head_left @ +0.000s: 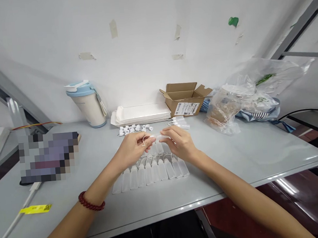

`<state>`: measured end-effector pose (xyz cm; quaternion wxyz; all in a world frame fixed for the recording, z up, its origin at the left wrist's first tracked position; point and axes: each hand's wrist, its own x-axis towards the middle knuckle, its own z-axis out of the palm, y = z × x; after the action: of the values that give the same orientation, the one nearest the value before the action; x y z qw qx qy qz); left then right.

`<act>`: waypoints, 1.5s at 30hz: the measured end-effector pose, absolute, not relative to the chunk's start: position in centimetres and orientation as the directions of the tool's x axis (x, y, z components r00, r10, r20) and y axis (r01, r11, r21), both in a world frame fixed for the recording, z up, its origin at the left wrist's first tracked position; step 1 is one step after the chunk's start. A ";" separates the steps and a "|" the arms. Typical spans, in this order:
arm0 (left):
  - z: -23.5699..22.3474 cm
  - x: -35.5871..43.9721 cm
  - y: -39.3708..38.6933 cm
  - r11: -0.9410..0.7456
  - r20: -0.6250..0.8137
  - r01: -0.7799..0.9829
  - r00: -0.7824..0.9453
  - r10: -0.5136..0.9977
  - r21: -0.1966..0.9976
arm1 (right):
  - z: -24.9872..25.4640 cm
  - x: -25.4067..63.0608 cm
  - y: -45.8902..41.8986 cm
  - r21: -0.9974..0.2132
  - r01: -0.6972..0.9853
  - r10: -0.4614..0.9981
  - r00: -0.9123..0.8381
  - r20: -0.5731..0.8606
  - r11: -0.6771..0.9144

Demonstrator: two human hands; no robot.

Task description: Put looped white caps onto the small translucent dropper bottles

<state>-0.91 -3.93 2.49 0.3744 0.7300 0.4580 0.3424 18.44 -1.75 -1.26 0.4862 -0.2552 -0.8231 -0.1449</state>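
Over the middle of the desk, my left hand [135, 146] pinches a small white cap with a thin curved strap [143, 139]. My right hand [179, 140] grips a small translucent plastic bottle [162, 137], held sideways. Bottle neck and cap meet between my fingertips; whether they are joined I cannot tell. Below my hands lies a row of similar translucent bottles [148, 172], with thin looped straps at their necks. More bottles behind that row are partly hidden by my hands. Loose white caps [132, 129] are scattered beyond my left hand. Several bottles [180, 123] lie beyond my right hand.
A stack of flat white boxes [144, 113] and an open cardboard box [187, 104] stand against the wall. At left are a tumbler [88, 106], a blurred-out dark device [50, 157] and a white cable [17, 220]. Clear plastic bags [225, 108] sit at right.
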 end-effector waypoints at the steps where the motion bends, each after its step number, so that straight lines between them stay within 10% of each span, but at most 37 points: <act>1: 2.5 -0.9 -3.9 -0.315 0.179 0.430 0.327 0.928 0.846 | -1.3 18.4 -1.7 -0.006 0.562 0.278 -0.399 0.874 0.827; 25: 2.9 -0.3 -4.2 -0.341 0.205 0.478 0.315 0.927 0.809 | -1.0 18.4 -2.2 -0.045 0.567 0.355 -0.451 0.819 0.823; 37: 1.8 0.0 -3.8 -0.506 0.328 0.581 0.390 0.860 0.637 | 1.3 19.5 -1.9 -0.868 0.327 0.864 -0.464 0.197 0.374; 42: 3.0 0.2 -3.6 -0.496 0.319 0.595 0.383 0.867 0.633 | 2.0 21.1 -0.8 -0.894 0.330 0.840 -0.535 0.087 0.303; 45: 3.9 -1.6 -2.1 -0.436 0.307 0.626 0.310 0.900 0.647 | 2.1 22.6 0.1 -0.682 0.607 0.907 -0.353 0.228 0.408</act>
<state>-1.62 -2.13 3.90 0.2095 0.7818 0.4878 0.3270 22.56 0.13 2.14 0.2999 -0.4832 -0.7836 0.2501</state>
